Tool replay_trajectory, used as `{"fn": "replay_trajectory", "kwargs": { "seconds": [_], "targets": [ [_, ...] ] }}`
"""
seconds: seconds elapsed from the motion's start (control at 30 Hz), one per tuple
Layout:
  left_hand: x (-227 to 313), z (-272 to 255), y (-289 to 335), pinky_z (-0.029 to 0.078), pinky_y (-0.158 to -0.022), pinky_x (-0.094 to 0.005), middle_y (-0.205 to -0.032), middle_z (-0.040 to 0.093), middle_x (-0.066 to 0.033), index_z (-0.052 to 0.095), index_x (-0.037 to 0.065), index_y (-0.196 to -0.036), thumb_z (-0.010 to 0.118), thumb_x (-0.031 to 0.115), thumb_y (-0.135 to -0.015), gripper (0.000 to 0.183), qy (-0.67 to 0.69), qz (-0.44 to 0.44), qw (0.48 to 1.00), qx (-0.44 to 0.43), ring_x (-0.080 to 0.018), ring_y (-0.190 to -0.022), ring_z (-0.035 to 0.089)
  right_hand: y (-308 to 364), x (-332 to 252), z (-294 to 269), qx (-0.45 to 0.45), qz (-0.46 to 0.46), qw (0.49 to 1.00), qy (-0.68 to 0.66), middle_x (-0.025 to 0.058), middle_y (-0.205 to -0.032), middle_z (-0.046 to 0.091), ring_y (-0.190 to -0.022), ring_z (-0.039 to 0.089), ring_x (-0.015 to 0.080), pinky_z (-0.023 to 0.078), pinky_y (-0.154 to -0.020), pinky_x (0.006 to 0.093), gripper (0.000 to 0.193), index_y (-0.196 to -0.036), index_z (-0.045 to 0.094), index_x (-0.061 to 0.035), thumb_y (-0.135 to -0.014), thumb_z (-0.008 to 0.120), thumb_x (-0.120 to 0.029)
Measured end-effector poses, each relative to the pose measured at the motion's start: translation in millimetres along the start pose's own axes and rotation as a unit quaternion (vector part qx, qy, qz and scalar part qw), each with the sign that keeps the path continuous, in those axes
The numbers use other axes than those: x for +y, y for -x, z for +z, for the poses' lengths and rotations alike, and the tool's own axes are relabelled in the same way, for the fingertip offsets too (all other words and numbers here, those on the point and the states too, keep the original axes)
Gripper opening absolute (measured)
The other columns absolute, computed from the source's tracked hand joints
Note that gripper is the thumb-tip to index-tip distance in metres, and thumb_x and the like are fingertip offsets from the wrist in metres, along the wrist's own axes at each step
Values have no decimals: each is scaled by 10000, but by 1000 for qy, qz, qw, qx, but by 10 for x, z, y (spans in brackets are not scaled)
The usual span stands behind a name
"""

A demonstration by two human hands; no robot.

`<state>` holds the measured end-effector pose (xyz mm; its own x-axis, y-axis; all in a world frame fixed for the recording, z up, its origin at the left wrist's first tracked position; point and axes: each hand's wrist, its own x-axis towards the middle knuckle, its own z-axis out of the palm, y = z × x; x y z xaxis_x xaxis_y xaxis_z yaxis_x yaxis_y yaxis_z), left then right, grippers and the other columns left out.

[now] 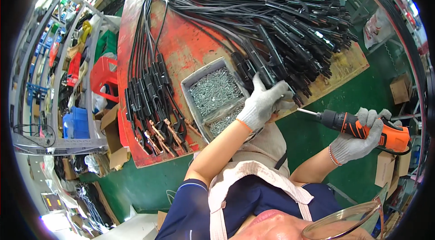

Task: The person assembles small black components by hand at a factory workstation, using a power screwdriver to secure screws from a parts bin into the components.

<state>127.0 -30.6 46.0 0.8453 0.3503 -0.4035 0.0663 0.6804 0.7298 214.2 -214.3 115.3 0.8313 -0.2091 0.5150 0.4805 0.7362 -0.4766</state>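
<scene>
My left hand, in a grey glove, is closed at the near end of the pile of black cables, its fingers curled round a black cable end piece. The palm side and the tip of that piece are hidden. Off to the right, my gloved right hand grips an orange and black power screwdriver. Its bit points left toward my left hand, apart from the cable pieces. Just left of my left hand sits a grey tray with many small silver screws.
Black cable ends with copper-coloured jaws lie in a row on the left of the red worktable. A large heap of black cables covers the far right. A red stool and a blue bin stand left by shelving.
</scene>
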Motion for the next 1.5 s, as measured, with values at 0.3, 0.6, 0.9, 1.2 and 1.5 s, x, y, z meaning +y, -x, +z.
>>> {"fn": "replay_trajectory", "kwargs": {
  "seconds": [0.3, 0.6, 0.9, 1.2, 1.5],
  "targets": [
    [33, -649, 616, 492, -949, -522, -1339, 513, -189, 213, 229, -1517, 544, 216, -982, 629, 53, 206, 977, 16, -350, -1178, 556, 43, 360, 404, -99, 254, 961, 48, 134, -908, 528, -743, 532, 197, 498, -616, 316, 541, -1337, 356, -34, -934, 621, -280],
    [359, -1333, 1219, 300, -1091, -633, -1382, 495, -211, 455, 147, -1310, 403, 527, -991, 499, 377, 363, 852, 10, -396, -1285, 478, 1389, 1907, 1034, -625, 364, 607, 329, 292, -1419, 398, -1268, 463, 438, 373, -1046, 443, 932, -1528, 93, -67, -863, 587, -497],
    [455, -1415, 1015, 332, -1089, -552, -1407, 473, -172, 409, 247, -1402, 381, 591, -973, 551, 309, 426, 850, 15, -358, -1316, 443, 1279, 1608, 1311, -637, -27, 704, 312, 127, -927, 640, -807, 629, 302, 517, -750, 379, 296, -1067, 644, -62, -869, 702, -275],
    [289, -1202, 534, 364, -1075, -503, -1575, 198, -138, -95, 301, -1532, 563, 632, -872, 989, -89, 580, 806, 81, -374, -1353, 372, 1352, 1465, 1393, -663, 442, 546, 257, 121, -1056, 708, -1010, 672, 229, 494, -862, 326, 602, -1132, 694, -80, -917, 493, -606],
    [506, -1134, 719, 410, -1048, -451, -1519, 316, -176, -133, 271, -1527, 442, 624, -936, 897, -179, 584, 777, 151, -328, -1301, 466, 1484, 1527, 1466, -624, 500, 596, 64, 82, -925, 699, -839, 616, 124, 477, -755, 294, 488, -1088, 682, 7, -955, 550, -443]
  ]
}}
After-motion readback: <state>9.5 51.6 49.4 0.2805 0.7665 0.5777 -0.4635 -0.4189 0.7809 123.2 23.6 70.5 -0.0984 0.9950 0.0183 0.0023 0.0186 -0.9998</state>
